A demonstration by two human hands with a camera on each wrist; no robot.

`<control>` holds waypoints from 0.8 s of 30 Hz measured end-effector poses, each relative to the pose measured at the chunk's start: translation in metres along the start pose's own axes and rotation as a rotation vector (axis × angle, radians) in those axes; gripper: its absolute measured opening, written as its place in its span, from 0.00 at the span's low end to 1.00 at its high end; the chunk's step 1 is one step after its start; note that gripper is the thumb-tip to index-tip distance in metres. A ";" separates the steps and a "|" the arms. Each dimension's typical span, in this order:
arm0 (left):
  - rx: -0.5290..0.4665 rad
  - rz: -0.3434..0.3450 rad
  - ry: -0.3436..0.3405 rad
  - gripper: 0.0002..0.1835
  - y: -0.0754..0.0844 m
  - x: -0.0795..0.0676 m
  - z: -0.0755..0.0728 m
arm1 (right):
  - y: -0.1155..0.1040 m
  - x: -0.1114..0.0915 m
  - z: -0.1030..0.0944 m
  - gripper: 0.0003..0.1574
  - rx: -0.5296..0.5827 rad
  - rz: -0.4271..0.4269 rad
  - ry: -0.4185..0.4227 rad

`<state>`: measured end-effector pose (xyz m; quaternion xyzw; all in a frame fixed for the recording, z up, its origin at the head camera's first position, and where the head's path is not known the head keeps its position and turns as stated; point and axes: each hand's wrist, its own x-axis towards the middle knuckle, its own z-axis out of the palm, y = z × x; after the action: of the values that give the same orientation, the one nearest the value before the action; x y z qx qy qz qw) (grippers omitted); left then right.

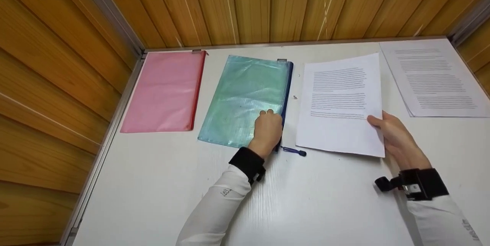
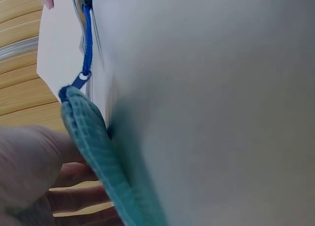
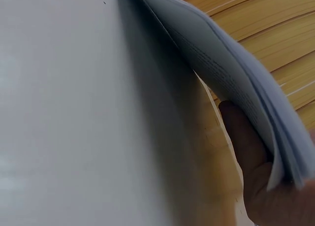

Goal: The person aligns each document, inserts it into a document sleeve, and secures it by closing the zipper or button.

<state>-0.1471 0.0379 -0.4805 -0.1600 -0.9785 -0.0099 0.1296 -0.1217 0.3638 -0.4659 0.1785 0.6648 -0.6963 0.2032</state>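
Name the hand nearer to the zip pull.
Left. The left hand is at the green folder, close by the zip pull on its left; the right hand is farther off to its right, holding papers.

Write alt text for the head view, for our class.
A person's right hand holds printed pages over a white table; the left hand grips the edge of a green zip folder. A pink zip folder lies left, a paper stack right.
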 end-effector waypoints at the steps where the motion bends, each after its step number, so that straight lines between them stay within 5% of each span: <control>1: -0.001 -0.001 0.025 0.09 -0.001 -0.001 0.000 | 0.000 0.000 0.000 0.46 -0.015 -0.001 0.000; 6: -0.117 -0.039 0.088 0.12 -0.006 -0.001 0.000 | -0.001 -0.004 0.000 0.47 -0.031 -0.013 0.003; 12: -0.359 -0.149 -0.027 0.23 -0.016 0.002 -0.006 | -0.003 -0.010 0.002 0.47 -0.040 -0.045 0.023; 24: -0.394 -0.148 0.108 0.21 -0.029 -0.001 -0.009 | -0.012 -0.023 0.008 0.45 -0.108 -0.024 -0.009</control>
<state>-0.1535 0.0098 -0.4715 -0.1090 -0.9584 -0.2188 0.1473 -0.1079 0.3574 -0.4431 0.1563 0.7026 -0.6626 0.2070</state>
